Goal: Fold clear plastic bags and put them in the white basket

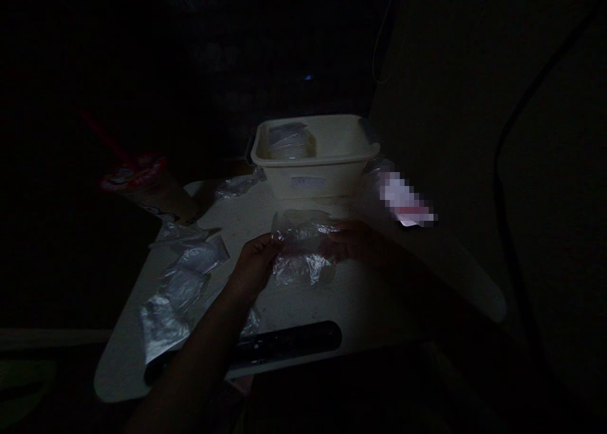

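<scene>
In dim light, a clear plastic bag [303,257] is stretched between my two hands above a small pale table [237,225]. My left hand [258,257] pinches the bag's left edge, thumb and fingers together. At the opposite edge my right hand [353,241] is closed on the bag, its fingers mostly lost in shadow. Just beyond the bag stands a cream plastic tub [313,174] with a small label on its front. Inside the tub, at its left end, sits a stack of clear plastic bags [290,144].
Several loose clear bags [183,285] lie along the table's left side. Behind them a cup [164,200] with a red lid and straw stands tilted. A bright phone-like object [405,200], blurred out, lies right of the tub. A dark slot [303,339] runs along the front edge.
</scene>
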{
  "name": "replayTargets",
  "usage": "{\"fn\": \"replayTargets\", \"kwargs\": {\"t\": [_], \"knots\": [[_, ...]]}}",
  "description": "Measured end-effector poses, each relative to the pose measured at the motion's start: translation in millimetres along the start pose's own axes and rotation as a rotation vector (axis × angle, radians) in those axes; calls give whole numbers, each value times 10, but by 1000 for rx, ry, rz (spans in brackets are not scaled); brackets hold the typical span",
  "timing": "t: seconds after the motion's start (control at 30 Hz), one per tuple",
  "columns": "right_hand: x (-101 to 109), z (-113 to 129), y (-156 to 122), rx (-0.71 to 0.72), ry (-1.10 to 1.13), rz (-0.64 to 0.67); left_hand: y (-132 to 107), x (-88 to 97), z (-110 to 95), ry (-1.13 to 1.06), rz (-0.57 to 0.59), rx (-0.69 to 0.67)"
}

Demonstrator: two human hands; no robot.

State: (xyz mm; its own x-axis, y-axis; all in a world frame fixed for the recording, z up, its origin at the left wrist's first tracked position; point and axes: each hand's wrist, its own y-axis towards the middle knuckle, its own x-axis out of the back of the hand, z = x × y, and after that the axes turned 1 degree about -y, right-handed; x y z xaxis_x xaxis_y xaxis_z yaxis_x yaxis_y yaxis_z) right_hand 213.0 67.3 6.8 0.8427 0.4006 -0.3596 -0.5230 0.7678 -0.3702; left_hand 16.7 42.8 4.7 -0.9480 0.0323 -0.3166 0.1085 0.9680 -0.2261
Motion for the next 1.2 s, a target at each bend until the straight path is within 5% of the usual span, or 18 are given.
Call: {"fn": "replayTargets", "kwargs": {"t": [0.57,0.83,1.0,1.2], "knots": [[84,-101,20,192,42,59,-18,35,-62,-108,-71,116],[84,-46,38,155,-47,-153,-13,74,-21,51,-38,-106],[181,-17,56,341,-264,-319,-13,116,40,613,-139,-417],[216,-80,18,630,-579,-523,-28,36,118,1287,123,-608]]}}
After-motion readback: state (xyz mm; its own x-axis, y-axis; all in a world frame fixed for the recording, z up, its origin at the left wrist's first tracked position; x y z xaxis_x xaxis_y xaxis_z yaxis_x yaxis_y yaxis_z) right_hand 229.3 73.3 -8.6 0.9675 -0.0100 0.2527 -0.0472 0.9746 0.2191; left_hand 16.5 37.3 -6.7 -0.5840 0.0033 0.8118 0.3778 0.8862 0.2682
